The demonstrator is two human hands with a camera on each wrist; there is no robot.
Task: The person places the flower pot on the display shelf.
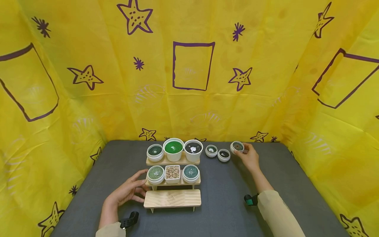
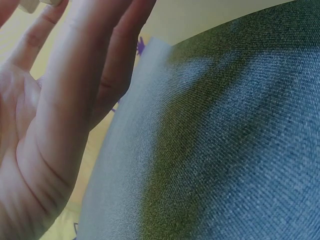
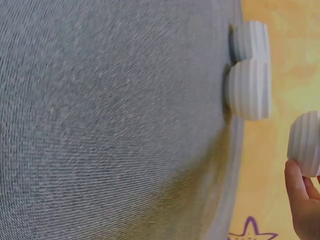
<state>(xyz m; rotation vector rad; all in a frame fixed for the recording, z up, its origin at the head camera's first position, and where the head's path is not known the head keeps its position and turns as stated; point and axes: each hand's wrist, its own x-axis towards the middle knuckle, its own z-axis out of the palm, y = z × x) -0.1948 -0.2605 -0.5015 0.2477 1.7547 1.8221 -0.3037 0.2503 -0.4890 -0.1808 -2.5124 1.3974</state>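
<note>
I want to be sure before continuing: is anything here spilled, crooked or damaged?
Nothing stands out as spilled, crooked or damaged. The cups on the wooden shelves sit upright, and the two small bowls on the grey table do too. The right hand holds another small bowl.

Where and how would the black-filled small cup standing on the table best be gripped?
Probably by pinching the black-filled small cup across its ribbed outer wall, coming from the right with the right hand, once free of the held cup. It stands upright, leaving that round wall reachable, while the green-filled small cup crowds its left.
</note>
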